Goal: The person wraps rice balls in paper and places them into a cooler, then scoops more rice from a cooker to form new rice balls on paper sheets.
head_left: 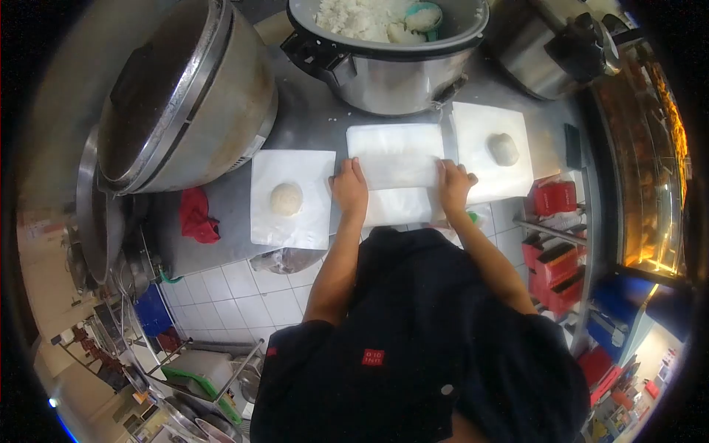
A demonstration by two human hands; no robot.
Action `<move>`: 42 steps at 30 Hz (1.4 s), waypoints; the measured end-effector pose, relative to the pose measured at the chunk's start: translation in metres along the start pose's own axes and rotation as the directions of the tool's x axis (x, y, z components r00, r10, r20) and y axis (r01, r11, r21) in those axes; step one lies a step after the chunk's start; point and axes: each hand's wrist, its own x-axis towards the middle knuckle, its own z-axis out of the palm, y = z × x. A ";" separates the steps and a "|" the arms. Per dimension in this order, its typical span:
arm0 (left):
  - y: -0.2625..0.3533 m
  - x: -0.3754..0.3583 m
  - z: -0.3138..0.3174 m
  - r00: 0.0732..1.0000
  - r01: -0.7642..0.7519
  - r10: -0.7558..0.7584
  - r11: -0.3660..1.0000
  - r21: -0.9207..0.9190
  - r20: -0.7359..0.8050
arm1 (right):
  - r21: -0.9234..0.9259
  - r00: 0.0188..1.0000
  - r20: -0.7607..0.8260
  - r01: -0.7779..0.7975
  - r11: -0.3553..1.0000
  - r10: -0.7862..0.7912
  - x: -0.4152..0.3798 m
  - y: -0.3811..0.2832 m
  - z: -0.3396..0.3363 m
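Note:
In the middle of the counter lies a sheet of white wrapping paper (402,166), folded over, above more white paper (399,209). My left hand (349,188) pinches its left edge, fingers bent. At the opposite edge my right hand (456,184) grips it the same way. What is under the fold is hidden. Left of my hands, a round mound of rice (286,199) sits on white paper (269,235). To the right, another rice mound (504,150) rests on a stack of white paper sheets (480,122).
Beyond the paper stands a large rice cooker pot (391,81) holding white rice (351,18) and a green scoop (424,16). A lidded cooker (199,111) is at left, a red cloth (198,215) beside it. A metal pot (546,52) and lit display case (650,162) stand right.

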 end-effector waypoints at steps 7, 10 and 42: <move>-0.004 0.013 0.007 0.992 0.049 -0.061 0.992 0.113 0.106 | -0.126 0.955 0.260 -0.114 0.986 0.144 0.012 -0.008 0.001; 0.000 0.021 -0.007 0.974 0.088 -0.115 0.986 0.141 0.194 | 0.064 0.948 0.241 -0.232 0.971 0.210 0.019 -0.009 -0.003; 0.018 -0.053 -0.019 0.756 -0.634 0.638 0.770 -0.080 0.149 | -0.004 0.535 0.744 0.602 0.799 -0.400 0.129 -0.080 0.016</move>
